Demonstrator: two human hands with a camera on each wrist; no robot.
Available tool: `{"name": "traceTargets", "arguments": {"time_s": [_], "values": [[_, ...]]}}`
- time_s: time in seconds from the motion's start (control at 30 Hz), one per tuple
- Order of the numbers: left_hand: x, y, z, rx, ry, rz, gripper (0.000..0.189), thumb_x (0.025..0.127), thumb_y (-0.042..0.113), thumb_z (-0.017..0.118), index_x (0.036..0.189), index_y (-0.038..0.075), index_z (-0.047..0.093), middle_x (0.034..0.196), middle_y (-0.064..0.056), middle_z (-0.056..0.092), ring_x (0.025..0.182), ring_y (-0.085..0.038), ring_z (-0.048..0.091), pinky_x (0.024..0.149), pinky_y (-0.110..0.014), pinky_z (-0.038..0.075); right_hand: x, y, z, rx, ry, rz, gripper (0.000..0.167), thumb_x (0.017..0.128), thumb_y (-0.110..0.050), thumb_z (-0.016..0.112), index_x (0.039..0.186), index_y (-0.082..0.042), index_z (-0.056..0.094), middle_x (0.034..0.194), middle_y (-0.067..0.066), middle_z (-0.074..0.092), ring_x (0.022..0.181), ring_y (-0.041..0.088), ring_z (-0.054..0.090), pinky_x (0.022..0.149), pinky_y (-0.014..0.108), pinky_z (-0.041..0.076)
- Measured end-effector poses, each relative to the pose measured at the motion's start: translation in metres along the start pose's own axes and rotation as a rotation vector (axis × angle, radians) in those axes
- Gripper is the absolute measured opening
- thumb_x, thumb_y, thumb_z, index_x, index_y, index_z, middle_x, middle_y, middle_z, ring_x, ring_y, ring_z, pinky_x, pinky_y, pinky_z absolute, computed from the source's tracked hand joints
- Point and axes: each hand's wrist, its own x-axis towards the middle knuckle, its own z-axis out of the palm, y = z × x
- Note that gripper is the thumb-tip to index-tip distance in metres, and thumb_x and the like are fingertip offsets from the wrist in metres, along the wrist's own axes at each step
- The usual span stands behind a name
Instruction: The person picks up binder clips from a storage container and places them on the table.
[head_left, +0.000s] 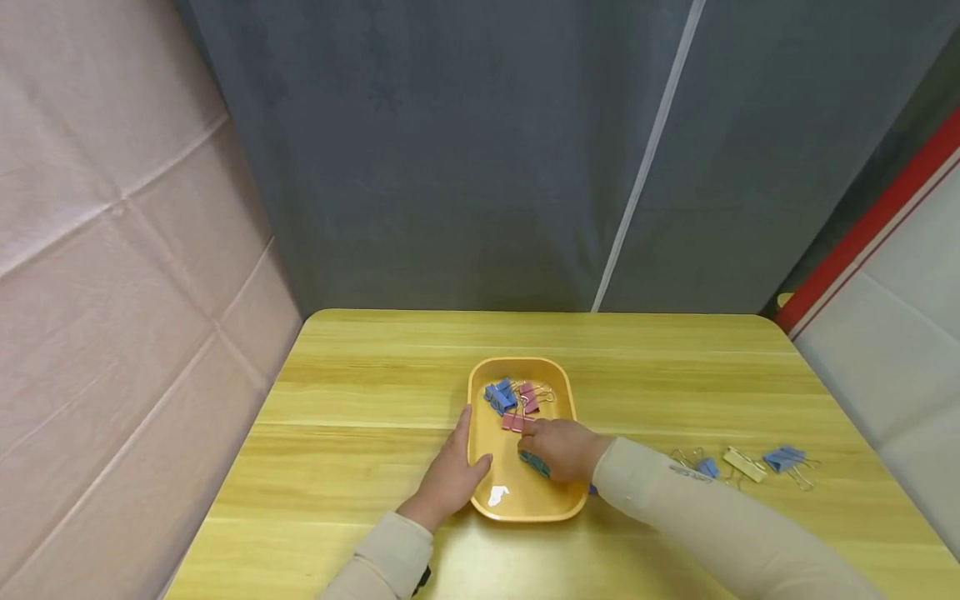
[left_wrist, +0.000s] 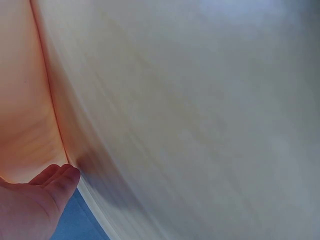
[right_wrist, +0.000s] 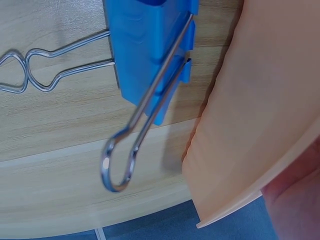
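Observation:
An orange-yellow tray (head_left: 486,500) stands on the table in the head view. At its left side my left hand (head_left: 448,479) holds the wall, thumb over the rim and fingers along the outside; the left wrist view shows those fingers (left_wrist: 62,180) against it. My right hand (head_left: 562,448) reaches in over the right rim and grips a dark green binder clip (head_left: 535,464) low in the tray. Farther back inside lie blue binder clips (head_left: 500,397) and pink binder clips (head_left: 529,398). The right hand hides part of the green clip and its fingertips.
Just outside the tray's right wall rests a blue binder clip (right_wrist: 145,55), mostly hidden in the head view. Further right on the table (head_left: 360,400) lie a yellow binder clip (head_left: 745,464) and blue ones (head_left: 784,457). A dark curtain (head_left: 450,167) hangs behind the table.

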Motion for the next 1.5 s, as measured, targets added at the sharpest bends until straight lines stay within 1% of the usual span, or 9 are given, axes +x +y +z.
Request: {"name": "traceTargets", "arguments": {"time_s": [0.07,0.23,0.4,0.63,0.73,1.0,1.13,1.23,1.5], "values": [[0.000,0.000,0.000,-0.001,-0.005,-0.003,0.083,0.094,0.027,0.060,0.156,0.012,0.007,0.153,-0.024,0.029,0.134,-0.045,0.037,0.109,-0.057,0.032,0.000,0.000,-0.001,0.012,-0.001,0.009,0.046,0.068,-0.003,0.078,0.112,-0.011,0.066,0.114,0.002,0.061,0.098,0.017,0.062,0.087,0.032,0.055],[0.000,0.000,0.000,-0.002,-0.013,-0.016,0.083,0.094,0.029,0.059,0.157,0.014,0.006,0.154,-0.024,0.028,0.134,-0.045,0.037,0.109,-0.058,0.033,0.001,0.000,-0.003,0.039,-0.018,0.035,0.046,0.068,-0.005,0.079,0.112,-0.010,0.066,0.126,0.004,0.061,0.106,0.019,0.060,0.091,0.033,0.054],[0.000,-0.001,0.000,0.002,-0.014,-0.015,0.083,0.095,0.028,0.059,0.157,0.015,0.005,0.153,-0.024,0.028,0.134,-0.046,0.036,0.109,-0.058,0.032,0.001,-0.001,-0.005,0.045,-0.017,0.030,0.043,0.068,-0.006,0.079,0.109,-0.011,0.066,0.132,0.006,0.060,0.112,0.020,0.058,0.093,0.034,0.053],[0.001,-0.001,-0.001,-0.005,-0.011,-0.006,0.084,0.094,0.027,0.060,0.156,0.013,0.005,0.153,-0.025,0.029,0.134,-0.045,0.036,0.110,-0.057,0.031,-0.001,-0.001,-0.012,0.044,0.005,0.047,0.053,0.068,-0.009,0.081,0.119,-0.009,0.065,0.126,0.004,0.060,0.113,0.020,0.058,0.094,0.034,0.052],[0.001,0.000,-0.001,-0.002,-0.010,-0.001,0.083,0.094,0.027,0.060,0.156,0.012,0.006,0.153,-0.025,0.029,0.135,-0.044,0.036,0.111,-0.057,0.031,-0.003,-0.001,-0.018,0.064,0.010,0.055,0.058,0.068,-0.010,0.081,0.123,-0.007,0.063,0.128,0.006,0.059,0.117,0.022,0.057,0.096,0.036,0.051],[-0.001,0.003,-0.002,0.001,-0.010,0.000,0.083,0.094,0.026,0.060,0.156,0.011,0.007,0.152,-0.025,0.030,0.134,-0.044,0.037,0.110,-0.057,0.032,-0.009,-0.003,-0.028,0.114,0.011,0.094,0.061,0.070,-0.012,0.083,0.127,-0.006,0.062,0.127,0.008,0.060,0.115,0.025,0.058,0.094,0.040,0.052],[-0.001,0.002,-0.002,-0.009,-0.015,-0.006,0.083,0.094,0.026,0.060,0.156,0.011,0.006,0.152,-0.025,0.030,0.134,-0.045,0.037,0.109,-0.058,0.032,-0.012,-0.002,-0.030,0.143,0.053,0.099,0.063,0.069,-0.011,0.083,0.128,-0.006,0.061,0.124,0.010,0.061,0.111,0.026,0.060,0.092,0.041,0.054],[-0.001,0.002,-0.002,-0.009,-0.014,-0.007,0.083,0.094,0.026,0.060,0.156,0.011,0.006,0.152,-0.025,0.030,0.134,-0.045,0.037,0.109,-0.059,0.032,-0.016,0.000,-0.033,0.156,0.101,0.090,0.060,0.069,-0.010,0.083,0.125,-0.003,0.063,0.121,0.011,0.062,0.109,0.026,0.060,0.092,0.041,0.053],[-0.001,0.002,-0.002,0.004,-0.002,0.007,0.084,0.094,0.026,0.060,0.156,0.010,0.007,0.152,-0.025,0.029,0.134,-0.045,0.037,0.109,-0.058,0.032,-0.024,0.002,-0.039,0.135,0.182,0.079,0.052,0.071,-0.010,0.080,0.120,-0.001,0.064,0.117,0.009,0.061,0.104,0.026,0.061,0.089,0.040,0.054]]}}
